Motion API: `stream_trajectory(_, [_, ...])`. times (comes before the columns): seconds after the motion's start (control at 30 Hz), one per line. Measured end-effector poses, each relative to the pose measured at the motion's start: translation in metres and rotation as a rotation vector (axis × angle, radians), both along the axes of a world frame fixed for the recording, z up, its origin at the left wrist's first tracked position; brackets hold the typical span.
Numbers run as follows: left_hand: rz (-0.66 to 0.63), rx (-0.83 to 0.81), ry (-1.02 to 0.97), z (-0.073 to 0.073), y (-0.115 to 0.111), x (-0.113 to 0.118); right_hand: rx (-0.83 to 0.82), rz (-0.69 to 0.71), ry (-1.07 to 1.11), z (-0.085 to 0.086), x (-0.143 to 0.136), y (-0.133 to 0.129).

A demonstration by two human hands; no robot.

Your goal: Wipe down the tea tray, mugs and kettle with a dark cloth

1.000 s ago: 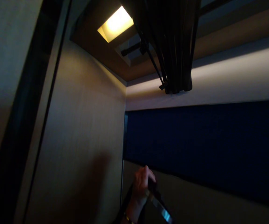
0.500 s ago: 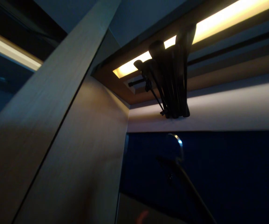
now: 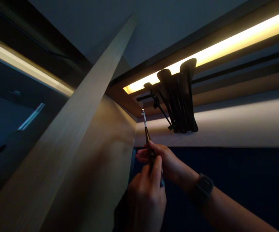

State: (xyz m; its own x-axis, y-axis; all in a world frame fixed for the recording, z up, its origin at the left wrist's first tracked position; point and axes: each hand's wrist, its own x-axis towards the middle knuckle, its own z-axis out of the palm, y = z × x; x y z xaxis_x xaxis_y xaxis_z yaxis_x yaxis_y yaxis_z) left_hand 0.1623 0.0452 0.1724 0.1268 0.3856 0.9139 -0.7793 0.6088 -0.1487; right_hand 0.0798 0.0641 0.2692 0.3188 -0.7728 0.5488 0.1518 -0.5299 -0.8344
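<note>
Left hand [image 3: 145, 196]: raised in the lower middle of the view, back toward the camera, fingers curled shut around the lower end of a thin tool; thumb pressed up along the handle.
Right hand [image 3: 165, 161]: reaching in from the lower right, a dark watch [image 3: 202, 190] on the wrist; fingers pinched closed on the same tool, just above the left hand.
Tool [image 3: 147, 137]: a slim, stick-like thing, perhaps a screwdriver, held nearly upright with a slight tilt; its pale tip [image 3: 143, 114] points up toward the underside of the wardrobe's top, near the end of the rail. Whether the tip touches anything cannot be told.
Rail [image 3: 144, 96]: a dark bar running across under the lit strip.
Hangers [image 3: 180, 96]: a bunch of dark hangers packed together on the rail, just right of the tool's tip.
Light strip [image 3: 216, 48]: a warm glowing band along the top.
Side panel [image 3: 81, 154]: pale wood, left of both hands.
Back wall [image 3: 238, 167]: dark blue, behind the right forearm.
</note>
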Motion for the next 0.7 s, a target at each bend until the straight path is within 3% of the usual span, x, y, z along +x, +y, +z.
stream_trajectory(0.1, [-0.005,0.093,0.032,0.051,-0.016,0.011,-0.211,-0.019,-0.025,0.009,-0.012,0.003])
stream_trajectory(0.17, [-0.038,0.259,0.005,0.086,-0.024,0.021,-0.276,-0.153,0.022,0.007,-0.024,0.013])
stream_trajectory(0.23, [-0.081,0.387,-0.023,0.121,-0.029,0.030,-0.236,-0.333,0.153,0.003,-0.039,0.028])
stream_trajectory(0.37, [-0.124,0.357,-0.009,0.185,-0.034,0.046,-0.274,-0.616,0.268,0.014,-0.082,0.052])
stream_trajectory(0.47, [-0.197,0.345,-0.006,0.225,-0.034,0.062,-0.427,-0.809,0.199,0.049,-0.116,0.060])
stream_trajectory(0.53, [-0.298,0.381,0.003,0.243,-0.033,0.075,-0.546,-0.912,0.164,0.082,-0.133,0.064])
stream_trajectory(0.6, [-0.477,0.463,0.034,0.252,-0.031,0.089,-0.689,-1.035,0.179,0.117,-0.142,0.066])
stream_trajectory(0.7, [-0.742,0.525,0.118,0.251,-0.035,0.104,-0.806,-1.165,0.243,0.167,-0.141,0.064])
